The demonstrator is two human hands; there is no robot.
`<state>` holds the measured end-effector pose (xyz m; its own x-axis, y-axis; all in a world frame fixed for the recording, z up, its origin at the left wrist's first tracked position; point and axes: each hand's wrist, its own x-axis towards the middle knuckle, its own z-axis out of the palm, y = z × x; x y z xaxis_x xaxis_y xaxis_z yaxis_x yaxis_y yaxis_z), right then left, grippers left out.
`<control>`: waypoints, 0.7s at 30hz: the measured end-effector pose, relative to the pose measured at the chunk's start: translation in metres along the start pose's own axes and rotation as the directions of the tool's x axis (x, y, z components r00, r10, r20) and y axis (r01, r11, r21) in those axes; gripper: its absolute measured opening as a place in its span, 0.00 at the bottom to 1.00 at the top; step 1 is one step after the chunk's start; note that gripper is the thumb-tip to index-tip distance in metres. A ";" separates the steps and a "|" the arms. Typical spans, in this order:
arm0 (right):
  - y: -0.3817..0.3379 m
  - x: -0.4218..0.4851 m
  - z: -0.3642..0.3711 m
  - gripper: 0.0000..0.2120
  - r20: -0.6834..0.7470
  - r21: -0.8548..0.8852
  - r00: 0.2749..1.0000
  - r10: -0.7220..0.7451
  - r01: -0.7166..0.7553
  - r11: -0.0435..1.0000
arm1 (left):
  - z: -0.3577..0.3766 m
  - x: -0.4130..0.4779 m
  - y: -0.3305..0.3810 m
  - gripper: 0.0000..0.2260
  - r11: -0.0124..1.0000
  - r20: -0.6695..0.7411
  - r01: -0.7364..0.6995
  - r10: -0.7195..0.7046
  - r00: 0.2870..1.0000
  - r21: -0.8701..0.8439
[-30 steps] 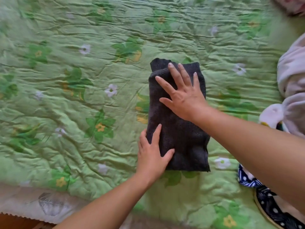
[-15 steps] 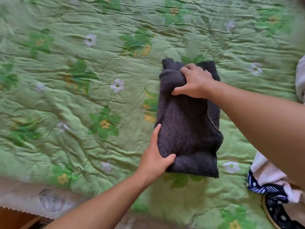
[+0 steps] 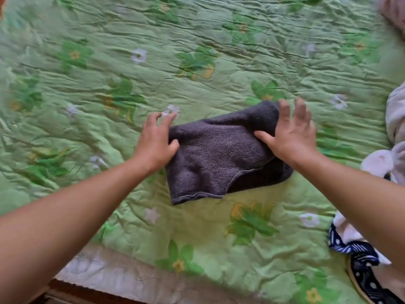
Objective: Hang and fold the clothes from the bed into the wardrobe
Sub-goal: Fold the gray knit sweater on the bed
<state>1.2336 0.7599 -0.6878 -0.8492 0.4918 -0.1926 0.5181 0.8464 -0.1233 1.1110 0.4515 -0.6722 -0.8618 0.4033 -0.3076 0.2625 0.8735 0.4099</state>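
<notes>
Now, from the head view: the folded dark knit garment point(image 3: 214, 159) lies on the green flowered bedspread point(image 3: 197, 62), towards its near edge. Left hand point(image 3: 155, 143) at its left end, fingers loose and spread, thumb on the knit. Right hand point(image 3: 291, 137) flat on the right end, fingers wide. Pale clothes point(image 3: 396, 115) and navy dotted fabric point(image 3: 363, 275) sit off right.

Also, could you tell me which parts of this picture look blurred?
Head view: the dark knit garment, left hand and right hand look fairly sharp; the green quilt smears toward the left edge and top right corner; light is soft, without glare.
</notes>
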 end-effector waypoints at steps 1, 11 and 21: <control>-0.006 -0.001 0.000 0.40 -0.065 -0.044 0.989 -0.130 0.128 0.991 | 0.011 -0.011 0.006 0.33 0.999 -0.029 -0.017 0.018 0.999 0.036; -0.011 0.016 0.042 0.35 0.286 0.031 0.941 -0.182 0.180 0.983 | 0.085 -0.056 -0.006 0.40 0.982 0.081 -0.091 0.078 0.994 0.163; 0.003 0.013 0.021 0.55 0.312 0.498 0.919 0.242 -0.375 0.782 | 0.069 -0.065 -0.010 0.45 0.772 -0.102 0.228 -0.353 0.930 -0.593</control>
<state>1.2261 0.7650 -0.7111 -0.6226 0.5929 -0.5107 0.7747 0.3751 -0.5090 1.1946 0.4356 -0.7151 -0.9386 0.0393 -0.3428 -0.2507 0.6049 0.7558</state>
